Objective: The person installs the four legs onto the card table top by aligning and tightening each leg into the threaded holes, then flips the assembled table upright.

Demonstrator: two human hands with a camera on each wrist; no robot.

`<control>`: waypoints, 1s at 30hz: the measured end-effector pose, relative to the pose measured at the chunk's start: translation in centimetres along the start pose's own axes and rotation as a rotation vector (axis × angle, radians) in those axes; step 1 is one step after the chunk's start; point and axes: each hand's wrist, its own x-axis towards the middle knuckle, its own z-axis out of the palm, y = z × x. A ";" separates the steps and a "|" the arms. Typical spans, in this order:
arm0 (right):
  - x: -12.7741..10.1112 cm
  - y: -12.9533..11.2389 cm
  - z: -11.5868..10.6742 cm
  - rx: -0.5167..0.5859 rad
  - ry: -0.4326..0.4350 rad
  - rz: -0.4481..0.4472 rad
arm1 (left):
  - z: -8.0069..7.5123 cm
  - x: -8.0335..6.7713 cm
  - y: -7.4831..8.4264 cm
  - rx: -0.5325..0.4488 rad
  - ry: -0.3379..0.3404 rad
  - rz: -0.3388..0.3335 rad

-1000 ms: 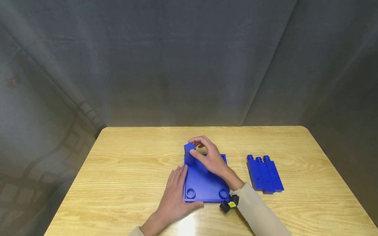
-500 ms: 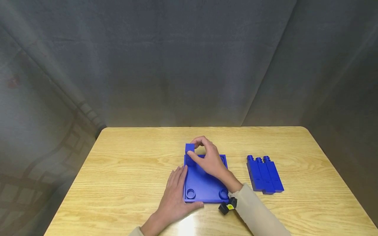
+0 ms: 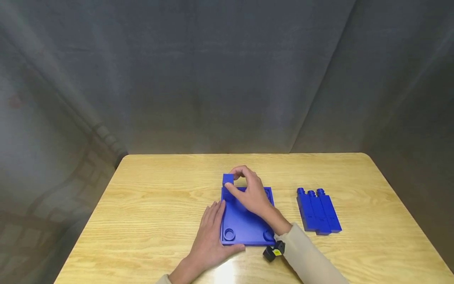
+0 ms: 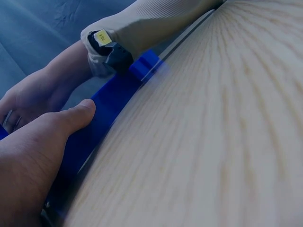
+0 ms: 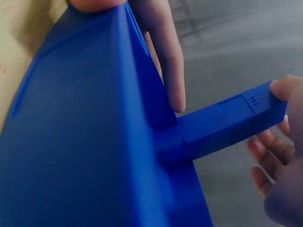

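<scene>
The right hand (image 3: 250, 193) pinches a blue peg (image 3: 228, 182) upright at the far left corner of the blue base plate (image 3: 244, 225); the left hand (image 3: 209, 236) lies flat, fingers straight, against the plate's near left edge. A tilted peg could jam in its socket (the fit looks snug). Three blue pegs (image 3: 319, 213) lie right of the hands on the wooden table (image 3: 149, 205), grey curtain (image 3: 227, 71) behind

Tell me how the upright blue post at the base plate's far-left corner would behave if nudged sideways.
The blue post looks rigid moulded plastic, so it probably won't bend. Its foot sits in the base plate, so it likely resists tipping. The right hand pinches its top; the left hand steadies the plate.
</scene>
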 end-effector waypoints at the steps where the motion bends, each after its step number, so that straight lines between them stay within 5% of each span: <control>1: -0.1 -0.1 -0.2 -0.007 -0.005 0.006 | 0.0 0.0 0.0 -0.002 -0.001 -0.001; 7: -1.0 -0.7 -2.0 -0.048 -0.005 -0.043 | -0.1 -0.2 0.2 0.000 0.003 -0.011; 19: -5.6 0.6 -7.2 -0.092 0.209 -0.154 | -0.1 -0.1 0.2 0.000 -0.004 -0.025; 30: -10.5 1.1 -11.3 -0.180 0.311 -0.068 | -0.3 -0.2 0.1 -0.004 -0.036 -0.058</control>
